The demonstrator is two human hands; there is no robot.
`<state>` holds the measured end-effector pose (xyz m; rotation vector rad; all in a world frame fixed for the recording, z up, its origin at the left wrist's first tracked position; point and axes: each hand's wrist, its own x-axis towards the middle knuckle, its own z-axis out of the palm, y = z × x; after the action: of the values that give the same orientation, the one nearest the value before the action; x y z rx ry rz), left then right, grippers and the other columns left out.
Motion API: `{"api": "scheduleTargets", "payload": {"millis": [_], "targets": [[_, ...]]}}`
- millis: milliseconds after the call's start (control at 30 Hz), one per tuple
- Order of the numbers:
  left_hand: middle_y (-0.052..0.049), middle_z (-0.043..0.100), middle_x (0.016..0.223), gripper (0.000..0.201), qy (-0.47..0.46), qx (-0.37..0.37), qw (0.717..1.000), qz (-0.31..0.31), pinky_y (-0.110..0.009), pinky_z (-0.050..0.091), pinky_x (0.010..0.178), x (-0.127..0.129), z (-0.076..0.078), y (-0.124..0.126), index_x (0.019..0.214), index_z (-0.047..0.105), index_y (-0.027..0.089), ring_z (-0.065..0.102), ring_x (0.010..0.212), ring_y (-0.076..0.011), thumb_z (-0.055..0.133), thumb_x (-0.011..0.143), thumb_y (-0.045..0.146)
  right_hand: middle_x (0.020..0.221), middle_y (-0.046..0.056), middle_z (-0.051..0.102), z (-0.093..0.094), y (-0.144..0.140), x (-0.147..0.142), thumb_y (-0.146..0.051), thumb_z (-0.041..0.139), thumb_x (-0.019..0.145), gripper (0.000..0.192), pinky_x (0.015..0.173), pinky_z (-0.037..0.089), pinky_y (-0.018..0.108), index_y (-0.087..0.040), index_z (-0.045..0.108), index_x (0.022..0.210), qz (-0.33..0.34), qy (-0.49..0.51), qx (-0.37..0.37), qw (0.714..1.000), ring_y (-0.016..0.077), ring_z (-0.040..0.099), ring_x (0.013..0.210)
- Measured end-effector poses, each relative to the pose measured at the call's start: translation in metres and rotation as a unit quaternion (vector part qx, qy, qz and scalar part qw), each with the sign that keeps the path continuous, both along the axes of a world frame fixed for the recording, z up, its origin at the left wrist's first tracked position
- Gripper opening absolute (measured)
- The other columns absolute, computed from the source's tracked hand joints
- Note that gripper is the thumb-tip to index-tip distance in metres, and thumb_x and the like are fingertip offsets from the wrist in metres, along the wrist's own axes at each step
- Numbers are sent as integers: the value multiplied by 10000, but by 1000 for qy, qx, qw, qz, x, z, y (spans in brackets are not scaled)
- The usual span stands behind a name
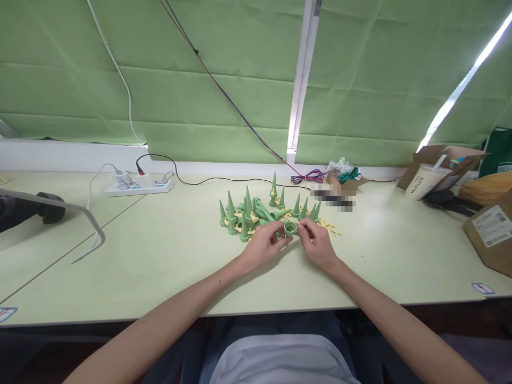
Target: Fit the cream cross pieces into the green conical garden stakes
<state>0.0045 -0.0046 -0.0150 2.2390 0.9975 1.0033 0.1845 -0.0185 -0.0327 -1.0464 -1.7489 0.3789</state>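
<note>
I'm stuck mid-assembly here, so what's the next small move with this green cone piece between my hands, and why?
Probably reach the right hand for one small yellow plastic piece. Both hands pinch the green plastic cone spike, its round open end facing up and no yellow piece showing on it, whereas several standing green cones carry one, and loose ones lie just beyond the right fingers.

Scene evenly and softly lit; daylight is filtered through the green blinds (224,80), with blown-out streaks at the gaps (298,90). Faint shadows are cast under the forearms. Wide-angle bending is seen at the edges. One patch (333,198) is pixelated, possibly masked. Focus mostly sharp.
</note>
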Motion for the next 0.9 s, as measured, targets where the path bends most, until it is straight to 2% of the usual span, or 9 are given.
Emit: {"api": "scheduleTargets", "payload": {"millis": [267,333,400,467,633,733,800,900], "targets": [[25,518,626,143,17,23,999,15,-232,344,554,1,-2,1,745,521,182,455,530,-103,575,833,280,616,-32,444,-1,0,0,-305,437,966,230,513,293,244,-201,495,769,8,-14,11,1000,105,362,511],[37,517,617,98,13,6,1000,14,-227,340,542,1,-1,0,843,548,182,456,508,-97,563,839,278,620,-29,455,-1,-1,-1,-309,437,966,232,511,297,244,-200,502,772,6,-13,11,1000,105,367,510],[50,524,623,163,0,-16,1000,9,-222,336,527,1,0,-2,970,536,184,454,485,-91,553,840,281,627,-24,473,0,-1,-1,-320,434,967,238,510,302,246,-199,512,778,4,-10,6,1000,106,374,510],[57,533,642,210,-16,-38,999,2,-217,330,509,1,2,-4,1013,497,189,450,469,-84,550,837,291,631,-20,483,0,-1,-1,-332,434,966,239,507,305,249,-200,519,786,2,-6,4,1000,107,379,509],[44,537,689,167,-53,-83,995,-13,-204,296,445,2,3,-4,871,445,198,435,446,-66,553,835,320,619,-28,454,0,-2,-1,-350,443,963,235,493,306,248,-206,514,792,-3,20,18,1000,106,367,497],[15,567,749,199,-89,-124,988,-25,-200,322,418,3,2,-3,840,459,192,453,439,-61,531,859,377,626,-22,460,-1,-2,-1,-373,433,966,246,494,323,250,-208,512,802,-10,42,22,999,112,389,506],[5,580,743,269,-119,-166,978,-37,-204,362,411,4,2,-3,826,477,185,480,432,-69,482,892,446,620,-23,453,-1,-2,0,-380,433,966,249,495,330,251,-208,510,802,-16,52,25,998,115,394,508],[7,550,603,445,-144,-234,960,-55,-216,371,380,3,4,-2,766,514,168,492,395,-91,378,923,562,630,-19,464,-2,-2,0,-365,434,966,242,509,342,254,-207,515,802,-18,49,30,998,115,406,519]]}}
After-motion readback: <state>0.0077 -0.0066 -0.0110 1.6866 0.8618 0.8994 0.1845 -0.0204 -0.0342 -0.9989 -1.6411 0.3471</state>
